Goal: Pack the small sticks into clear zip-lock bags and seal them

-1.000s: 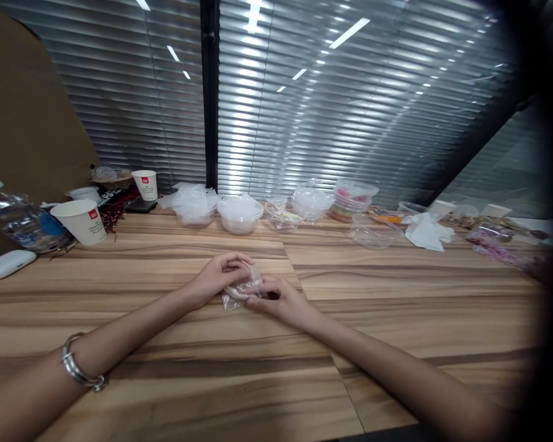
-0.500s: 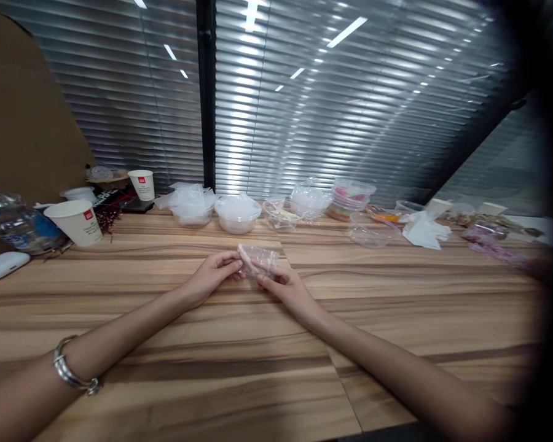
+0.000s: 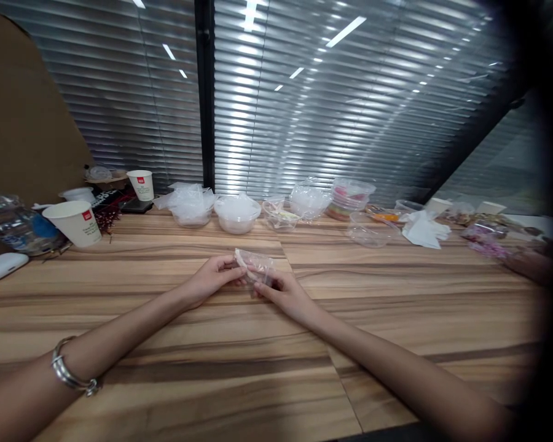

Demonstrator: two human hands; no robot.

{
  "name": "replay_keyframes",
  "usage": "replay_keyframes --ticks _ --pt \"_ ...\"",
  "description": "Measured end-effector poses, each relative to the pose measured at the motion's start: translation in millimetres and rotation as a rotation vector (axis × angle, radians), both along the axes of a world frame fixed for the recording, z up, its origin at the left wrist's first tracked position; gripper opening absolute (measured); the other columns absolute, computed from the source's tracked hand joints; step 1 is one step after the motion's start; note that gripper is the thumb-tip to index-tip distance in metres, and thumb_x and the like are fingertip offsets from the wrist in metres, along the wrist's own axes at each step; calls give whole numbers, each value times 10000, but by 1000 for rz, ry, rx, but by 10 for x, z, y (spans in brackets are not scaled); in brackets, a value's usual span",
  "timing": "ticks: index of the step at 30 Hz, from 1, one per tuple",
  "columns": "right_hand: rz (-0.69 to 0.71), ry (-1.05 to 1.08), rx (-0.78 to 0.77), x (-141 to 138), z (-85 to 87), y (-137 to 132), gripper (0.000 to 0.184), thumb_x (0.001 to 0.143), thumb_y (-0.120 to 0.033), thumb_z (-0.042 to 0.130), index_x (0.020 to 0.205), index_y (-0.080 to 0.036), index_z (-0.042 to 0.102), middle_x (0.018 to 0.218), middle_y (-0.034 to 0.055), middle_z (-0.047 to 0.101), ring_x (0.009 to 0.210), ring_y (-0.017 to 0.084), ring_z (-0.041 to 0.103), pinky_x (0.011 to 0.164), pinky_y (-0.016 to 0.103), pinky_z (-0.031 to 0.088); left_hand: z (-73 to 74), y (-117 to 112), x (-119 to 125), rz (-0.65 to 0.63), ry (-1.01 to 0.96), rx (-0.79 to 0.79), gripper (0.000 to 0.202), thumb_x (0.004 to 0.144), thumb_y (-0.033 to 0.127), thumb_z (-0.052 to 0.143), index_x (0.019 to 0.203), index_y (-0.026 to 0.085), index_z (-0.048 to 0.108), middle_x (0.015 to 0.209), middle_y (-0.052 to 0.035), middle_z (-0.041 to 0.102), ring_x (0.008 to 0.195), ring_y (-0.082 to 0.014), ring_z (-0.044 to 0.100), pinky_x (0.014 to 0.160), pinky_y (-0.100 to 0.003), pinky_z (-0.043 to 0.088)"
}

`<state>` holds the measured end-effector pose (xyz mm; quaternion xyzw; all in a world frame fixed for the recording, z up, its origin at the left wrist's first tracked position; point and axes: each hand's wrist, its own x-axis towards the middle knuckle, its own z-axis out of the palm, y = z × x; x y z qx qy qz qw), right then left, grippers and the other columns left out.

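Both hands (image 3: 253,283) pinch a clear bag (image 3: 255,266) holding something pale.

Nothing was legible. Each white paper cup, near (image 3: 74,222) and far (image 3: 141,184), bore a small red logo too tiny to read; white lettering on a dark packet (image 3: 104,197) was blurred.

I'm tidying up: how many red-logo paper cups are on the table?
2. Near cup at the left, beside the plastic bottle; far cup behind it, by the blinds. More may hide at the blurred right edge.
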<state>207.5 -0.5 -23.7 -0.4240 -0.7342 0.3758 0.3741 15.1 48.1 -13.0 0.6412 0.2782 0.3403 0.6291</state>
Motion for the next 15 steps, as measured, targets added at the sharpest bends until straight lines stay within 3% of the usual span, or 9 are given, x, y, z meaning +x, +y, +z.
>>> replay_keyframes --ticks 6,15 --pt "-53 171 -20 -35 -10 -31 290 834 -332 534 1092 -201 537 779 9 604 669 138 555 615 248 438 8 16 -4 11 -27 -79 235 765 304 623 907 120 654 891 -79 676 761 -157 604 717 -271 455" --pt "10 98 -29 -29 53 -52 239 847 -302 518 1027 -163 590 764 27 637 691 150 579 649 270 453 -25 1 -13 -21 -6 -94 262 723 292 673 928 128 666 908 -77 688 798 -168 616 763 -293 474"
